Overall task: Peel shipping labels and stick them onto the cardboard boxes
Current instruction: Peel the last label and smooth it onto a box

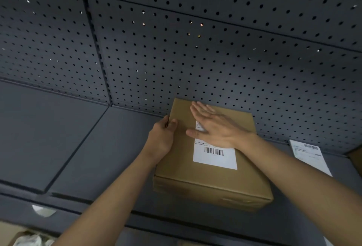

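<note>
Head view: nearest, bottom left of frame, white crumpled scraps (42, 211). Could be peeled backing, can't tell.

Centre of frame: cardboard box (195, 179) lies flat on the grey shelf (78, 138). Shipping label (215, 158) is already on its top face, barcode end toward the camera and lying flat.

Left hand (162, 138) grips the box's left edge, thumb on top, fingers curled round the side. Right hand (215, 128) lies flat across the label's far half, fingers straight and slightly spread, holding nothing.

My read of the step: pressing the label down. Peel and placement look done for this box.

Next move likely needs a firm wipe out to the far corners so no edge lifts, with the left hand bracing the box.

Right of frame: second label sheet (309, 155) lies on the shelf, apart from the box. Pegboard (195, 49) stands behind.
</note>
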